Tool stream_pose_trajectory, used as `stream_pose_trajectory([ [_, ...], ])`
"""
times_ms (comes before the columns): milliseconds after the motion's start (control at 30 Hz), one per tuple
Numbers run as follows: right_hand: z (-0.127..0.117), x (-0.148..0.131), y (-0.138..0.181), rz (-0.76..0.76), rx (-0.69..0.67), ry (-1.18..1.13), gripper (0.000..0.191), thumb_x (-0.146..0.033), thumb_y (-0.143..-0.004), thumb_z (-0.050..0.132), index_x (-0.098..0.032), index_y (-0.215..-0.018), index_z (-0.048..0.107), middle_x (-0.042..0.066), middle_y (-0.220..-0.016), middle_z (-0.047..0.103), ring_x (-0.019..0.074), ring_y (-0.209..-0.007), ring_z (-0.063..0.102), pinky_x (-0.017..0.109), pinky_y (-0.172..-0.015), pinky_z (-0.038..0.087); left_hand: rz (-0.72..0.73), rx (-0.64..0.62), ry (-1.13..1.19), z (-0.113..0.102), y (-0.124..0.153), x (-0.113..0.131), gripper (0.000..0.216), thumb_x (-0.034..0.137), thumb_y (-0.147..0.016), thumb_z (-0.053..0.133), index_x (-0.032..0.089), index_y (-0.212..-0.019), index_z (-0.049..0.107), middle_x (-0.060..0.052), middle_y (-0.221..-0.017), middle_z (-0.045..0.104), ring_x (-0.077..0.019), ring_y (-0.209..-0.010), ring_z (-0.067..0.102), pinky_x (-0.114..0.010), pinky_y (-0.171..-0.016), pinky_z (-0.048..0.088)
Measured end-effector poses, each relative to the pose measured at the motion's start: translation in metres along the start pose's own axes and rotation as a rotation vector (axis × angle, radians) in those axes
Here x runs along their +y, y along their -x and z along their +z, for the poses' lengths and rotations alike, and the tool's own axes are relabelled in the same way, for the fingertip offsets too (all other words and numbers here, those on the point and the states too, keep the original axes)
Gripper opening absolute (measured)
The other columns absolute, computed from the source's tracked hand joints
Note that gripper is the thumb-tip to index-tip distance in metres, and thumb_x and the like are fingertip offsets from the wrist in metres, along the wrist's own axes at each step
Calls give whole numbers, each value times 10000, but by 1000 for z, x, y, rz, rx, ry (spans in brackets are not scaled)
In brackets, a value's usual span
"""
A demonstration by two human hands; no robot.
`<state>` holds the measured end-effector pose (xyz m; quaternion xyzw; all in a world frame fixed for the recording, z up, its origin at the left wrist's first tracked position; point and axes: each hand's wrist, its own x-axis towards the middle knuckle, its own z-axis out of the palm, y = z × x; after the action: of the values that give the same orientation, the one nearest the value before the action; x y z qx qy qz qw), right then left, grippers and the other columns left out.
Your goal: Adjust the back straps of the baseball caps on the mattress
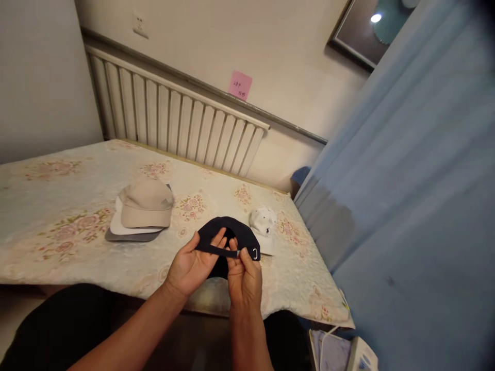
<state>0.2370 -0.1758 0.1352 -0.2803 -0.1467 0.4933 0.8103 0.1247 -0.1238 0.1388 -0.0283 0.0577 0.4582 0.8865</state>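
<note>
Floral cloth (301, 268) beneath the fingers (219, 238); holding cap (222, 224) by its edge with left hand (192, 265), pinching strap (222, 251) near buckle (255, 253) with right hand (244, 278). Best keep strap flat between the fingers.

Room setting. A cream wall (216, 31) fills the upper centre, bearing a socket (139, 26) at upper left and a pink note (240, 85) with handwritten figures. A pale ribbed radiator (185, 121) slants below a dark rail (290, 125). Upper left: plain grey surface (38, 77), wall or furniture indeterminate. Upper right: framed picture (356, 36), its glazing reflecting a bright light. Right: blue curtain (417, 180). Centre to lower left: floral cover (216, 188) over a broad flat surface.
</note>
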Motion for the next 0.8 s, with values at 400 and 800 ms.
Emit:
stream_pose_trajectory([
  [400, -12, -11, -5, 31, 13, -31, 393, -171, -710, 742, -151, -1087, 634, 91, -1007, 733, 181, -885, 709, 400, -904, 541, 1, 53, -52, 5, -6, -12, 595, 333, -982, 358, 38, -1480, 218, -274, -1263, 589, -299, -1151, 598, -387, -893, 561],
  [800, -29, -19, -19, 83, -5, -39, 396, -198, -722, 744, -169, -1100, 632, 85, -1026, 731, 176, -905, 704, 399, -908, 536, 9, 91, -100, 1, -21, -22, 581, 323, -975, 380, 85, -1485, 233, -240, -1217, 632, -282, -1067, 654, -382, -875, 567],
])
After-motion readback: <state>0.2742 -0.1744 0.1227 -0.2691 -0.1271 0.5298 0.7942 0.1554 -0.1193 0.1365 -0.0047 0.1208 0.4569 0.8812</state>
